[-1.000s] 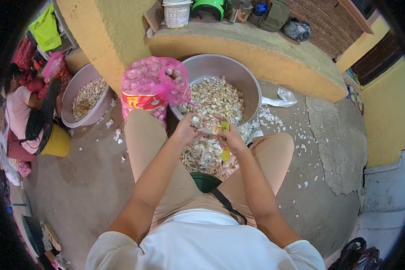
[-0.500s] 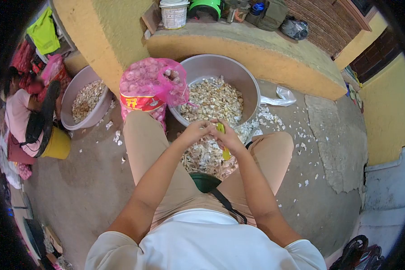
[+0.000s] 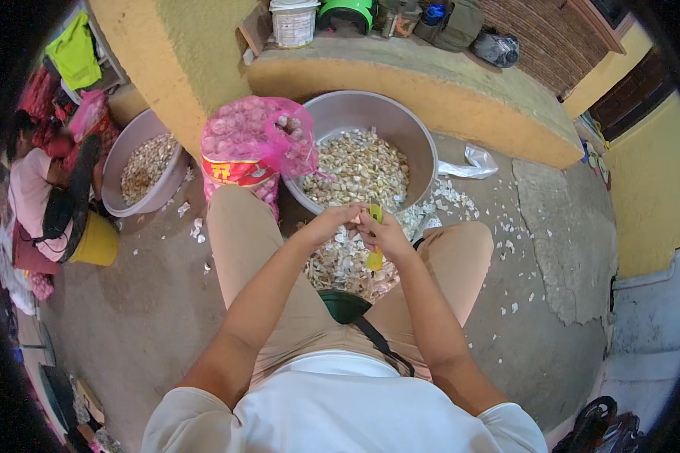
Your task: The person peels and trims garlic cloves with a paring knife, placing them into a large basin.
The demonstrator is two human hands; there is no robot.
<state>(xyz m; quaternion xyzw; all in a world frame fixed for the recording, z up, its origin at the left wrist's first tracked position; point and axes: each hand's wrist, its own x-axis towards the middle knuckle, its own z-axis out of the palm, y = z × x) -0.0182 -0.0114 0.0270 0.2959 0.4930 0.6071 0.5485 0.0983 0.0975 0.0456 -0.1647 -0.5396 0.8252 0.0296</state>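
Note:
My left hand [image 3: 331,224] is closed, its fingertips pinching a garlic clove that is mostly hidden by the fingers. Touching it is my right hand [image 3: 390,235], wrapped around a yellow utility knife [image 3: 375,260], whose body runs upright through the grip; its blade cannot be made out. Both hands meet above a heap of garlic skins [image 3: 344,266] between my knees. Just beyond them stands a large grey tub [image 3: 428,162] holding many garlic cloves [image 3: 366,167]. Against its left side leans a pink net bag [image 3: 238,128] of whole garlic bulbs.
Loose skins and a clear plastic bag [image 3: 472,162] lie on the floor at right. A yellow ledge [image 3: 415,87] runs behind the tub. On the left, a person [image 3: 41,189] sits near another tub [image 3: 180,170] of cloves and a yellow bucket [image 3: 98,240].
The yellow knife has turned more upright in my right hand, its upper end rising above the fingers. My left fingers have shifted slightly at the pinch.

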